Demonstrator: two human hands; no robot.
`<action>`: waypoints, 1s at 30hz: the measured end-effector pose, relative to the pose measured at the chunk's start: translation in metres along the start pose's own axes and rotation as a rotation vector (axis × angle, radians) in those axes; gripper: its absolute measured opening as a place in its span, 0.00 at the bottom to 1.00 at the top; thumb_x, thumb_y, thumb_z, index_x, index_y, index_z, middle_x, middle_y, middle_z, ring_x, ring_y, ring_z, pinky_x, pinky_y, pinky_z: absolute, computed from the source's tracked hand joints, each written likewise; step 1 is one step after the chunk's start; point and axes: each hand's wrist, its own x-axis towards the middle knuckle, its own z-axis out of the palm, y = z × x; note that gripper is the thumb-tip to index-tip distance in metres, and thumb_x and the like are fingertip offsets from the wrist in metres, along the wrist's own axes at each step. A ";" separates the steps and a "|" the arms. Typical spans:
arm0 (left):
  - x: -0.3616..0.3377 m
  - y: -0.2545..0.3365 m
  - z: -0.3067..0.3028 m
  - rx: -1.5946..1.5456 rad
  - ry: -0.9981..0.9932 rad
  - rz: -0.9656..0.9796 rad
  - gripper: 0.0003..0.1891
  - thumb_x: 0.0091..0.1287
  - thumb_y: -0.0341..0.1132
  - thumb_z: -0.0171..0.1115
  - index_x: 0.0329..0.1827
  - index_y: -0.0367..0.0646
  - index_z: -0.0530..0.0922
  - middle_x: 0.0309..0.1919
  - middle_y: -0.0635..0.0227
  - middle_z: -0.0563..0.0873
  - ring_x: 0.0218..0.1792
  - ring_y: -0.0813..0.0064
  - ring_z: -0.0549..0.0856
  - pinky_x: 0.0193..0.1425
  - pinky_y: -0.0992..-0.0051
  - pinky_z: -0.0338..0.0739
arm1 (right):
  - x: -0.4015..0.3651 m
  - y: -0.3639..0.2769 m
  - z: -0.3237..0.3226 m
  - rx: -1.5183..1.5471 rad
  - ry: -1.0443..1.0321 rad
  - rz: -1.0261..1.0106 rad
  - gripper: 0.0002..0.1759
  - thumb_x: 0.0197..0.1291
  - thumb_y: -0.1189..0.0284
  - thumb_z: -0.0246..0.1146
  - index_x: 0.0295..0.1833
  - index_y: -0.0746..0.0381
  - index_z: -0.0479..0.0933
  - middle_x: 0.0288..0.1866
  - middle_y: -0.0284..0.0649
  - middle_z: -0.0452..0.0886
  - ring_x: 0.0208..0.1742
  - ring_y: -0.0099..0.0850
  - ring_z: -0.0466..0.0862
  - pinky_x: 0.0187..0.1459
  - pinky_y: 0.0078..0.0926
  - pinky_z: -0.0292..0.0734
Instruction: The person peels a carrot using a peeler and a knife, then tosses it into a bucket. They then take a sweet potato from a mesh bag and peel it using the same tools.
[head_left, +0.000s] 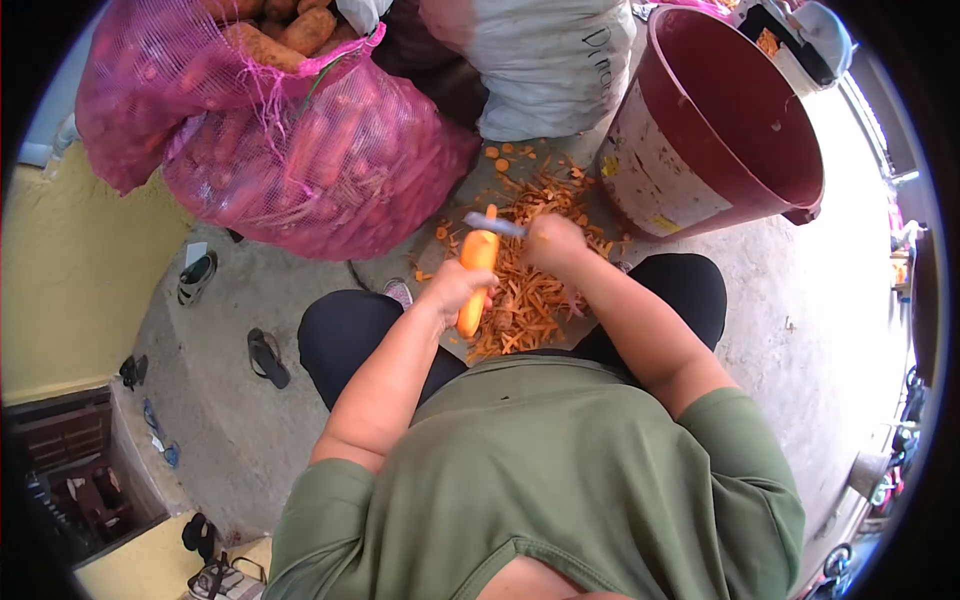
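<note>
1. Currently my left hand point(455, 290) is clenched round the lower half of a carrot point(478, 262), with its tip pointing away from me
2. My right hand point(553, 240) is closed on a peeler point(492, 224), and the blade lies across the carrot's far end, just beyond my left fist
3. The length of carrot showing is bright, clean orange, so I judge this one mostly peeled; the part inside my left fist is hidden and I cannot tell its state
4. Directly beneath both hands lies a thick heap of peelings point(525, 300), with cut ends scattered beyond it, which suggests a good many carrots are done
5. Beyond my left hand a pink mesh sack point(320, 160) bulges with unpeeled carrots, so I judge much of the work remains
6. Beyond my right hand stands a dark red bucket point(650, 170); its bottom is out of sight, so I cannot say whether it holds any finished carrots
</note>
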 end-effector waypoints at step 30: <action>-0.011 -0.012 0.013 0.326 -0.065 0.316 0.18 0.47 0.27 0.65 0.40 0.38 0.69 0.26 0.70 0.76 0.25 0.82 0.76 0.30 0.79 0.73 | 0.018 0.059 0.020 0.601 0.090 0.130 0.22 0.38 0.60 0.65 0.32 0.69 0.75 0.30 0.46 0.78 0.33 0.34 0.79 0.35 0.28 0.72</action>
